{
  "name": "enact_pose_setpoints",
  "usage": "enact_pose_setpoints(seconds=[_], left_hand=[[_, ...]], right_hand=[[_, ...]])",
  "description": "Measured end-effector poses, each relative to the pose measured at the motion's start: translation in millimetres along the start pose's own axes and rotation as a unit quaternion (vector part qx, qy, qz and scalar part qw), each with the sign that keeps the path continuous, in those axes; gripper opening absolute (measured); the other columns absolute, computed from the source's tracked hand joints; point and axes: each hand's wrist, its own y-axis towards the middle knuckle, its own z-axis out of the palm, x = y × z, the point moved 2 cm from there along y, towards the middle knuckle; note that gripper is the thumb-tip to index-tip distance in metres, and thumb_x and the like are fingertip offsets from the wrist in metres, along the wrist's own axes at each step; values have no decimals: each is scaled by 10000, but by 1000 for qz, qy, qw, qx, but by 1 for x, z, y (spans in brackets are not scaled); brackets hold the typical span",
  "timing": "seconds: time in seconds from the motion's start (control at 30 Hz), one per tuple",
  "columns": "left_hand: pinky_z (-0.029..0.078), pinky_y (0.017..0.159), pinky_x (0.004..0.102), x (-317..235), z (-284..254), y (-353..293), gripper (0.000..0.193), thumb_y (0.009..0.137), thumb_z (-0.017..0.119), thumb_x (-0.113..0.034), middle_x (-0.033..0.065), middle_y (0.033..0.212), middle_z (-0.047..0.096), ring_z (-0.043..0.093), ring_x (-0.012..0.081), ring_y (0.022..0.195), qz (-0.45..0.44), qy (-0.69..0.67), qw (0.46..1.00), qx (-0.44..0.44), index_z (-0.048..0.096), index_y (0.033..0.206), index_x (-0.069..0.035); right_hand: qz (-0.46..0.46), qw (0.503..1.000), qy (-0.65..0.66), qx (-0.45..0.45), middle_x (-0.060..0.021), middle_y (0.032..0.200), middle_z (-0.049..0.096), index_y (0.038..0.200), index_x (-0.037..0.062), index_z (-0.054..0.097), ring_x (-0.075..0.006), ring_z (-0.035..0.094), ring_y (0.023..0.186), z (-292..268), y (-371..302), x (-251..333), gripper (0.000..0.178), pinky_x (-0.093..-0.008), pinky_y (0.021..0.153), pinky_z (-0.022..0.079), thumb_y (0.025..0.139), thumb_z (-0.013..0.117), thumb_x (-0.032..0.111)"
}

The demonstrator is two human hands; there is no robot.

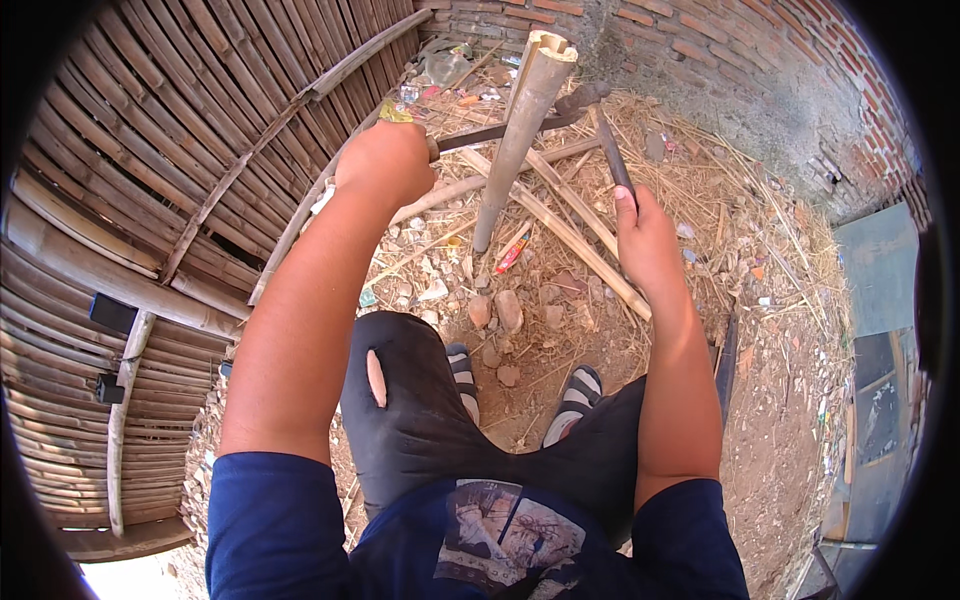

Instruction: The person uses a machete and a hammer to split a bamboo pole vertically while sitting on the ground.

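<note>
My left hand (385,160) is closed round the handle of a machete (478,137). Its dark blade crosses an upright bamboo pole (521,142) and comes out on the far side. I cannot tell whether the blade sits inside a split or behind the pole. At its top the pole is notched and cracked open. My right hand (648,235) grips the dark handle of a hammer (612,155). The hammer's head is just above the blade's protruding tip; whether they touch is unclear.
Bamboo lengths (570,230) lie crossed on the ground behind the pole, among straw and litter. Several stones (509,311) and a red wrapper (513,253) are before my feet. A bamboo slat wall (200,130) rises at left, a brick wall (730,50) at the back.
</note>
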Motion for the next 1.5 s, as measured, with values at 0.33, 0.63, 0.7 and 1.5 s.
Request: enact_pose_setpoints(seconds=[0.33,0.63,0.7,1.5], left_hand=[[594,953,437,9,9,8,369,863,774,-344,120,1138,761,724,307,1086,6,4,1000,-12,767,1162,-128],[600,937,439,5,5,5,367,852,769,-317,121,1142,759,728,308,1074,-10,25,1000,-8,762,1174,-140],[600,936,438,8,6,5,361,850,771,-318,121,1136,760,728,305,1072,-17,26,999,-13,769,1166,-144],[609,915,442,16,4,6,364,878,768,-329,99,1145,762,728,291,1086,-6,42,999,-2,759,1201,-161]], right_hand=[[-45,988,95,-115,-130,716,629,1136,32,611,-275,592,604,-24,-10,21,425,-392,602,475,1108,494,439],[-20,992,90,-82,-120,747,619,1162,14,625,-266,591,680,-29,-4,14,463,-408,655,474,1101,501,456],[-16,975,175,-137,-109,744,612,1139,9,620,-265,580,668,-41,-9,27,465,-402,645,467,1101,501,456],[-37,997,62,-20,-122,698,589,1118,10,613,-329,543,606,38,12,-19,423,-447,630,466,1107,497,417]])
